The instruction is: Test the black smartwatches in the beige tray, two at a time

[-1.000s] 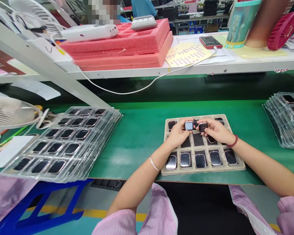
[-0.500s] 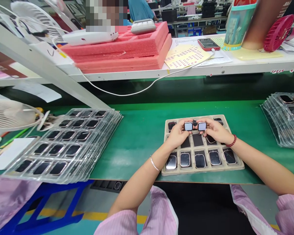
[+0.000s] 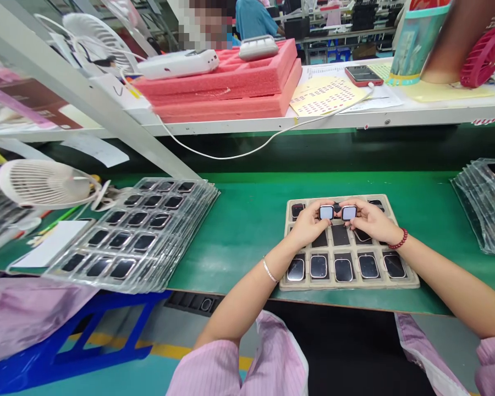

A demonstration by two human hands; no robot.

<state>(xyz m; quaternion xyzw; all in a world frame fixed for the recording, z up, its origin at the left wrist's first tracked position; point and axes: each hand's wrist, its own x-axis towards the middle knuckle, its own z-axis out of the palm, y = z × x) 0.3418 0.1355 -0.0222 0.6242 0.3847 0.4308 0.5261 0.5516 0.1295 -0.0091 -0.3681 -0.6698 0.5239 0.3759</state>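
Observation:
A beige tray (image 3: 408, 280) lies on the green bench in front of me, its near row filled with several square watch bodies (image 3: 344, 270). My left hand (image 3: 309, 225) pinches one watch body (image 3: 326, 212) above the tray's far row, screen up. Right beside it my right hand (image 3: 369, 221) holds a second watch body (image 3: 348, 213) the same way. The two pieces sit side by side, almost touching. A few pockets under my hands look dark and bare.
A stack of clear blister trays (image 3: 140, 231) with dark watch bodies lies at left, a white fan (image 3: 45, 182) beyond it. More clear trays (image 3: 484, 203) lie at right. A raised shelf holds pink foam (image 3: 226, 82), papers and a phone (image 3: 363, 75). A person stands behind it.
The watch body in my right hand has turned from its dark side to screen up, level with the left one. The view has shifted slightly; both hands stay over the tray's far row.

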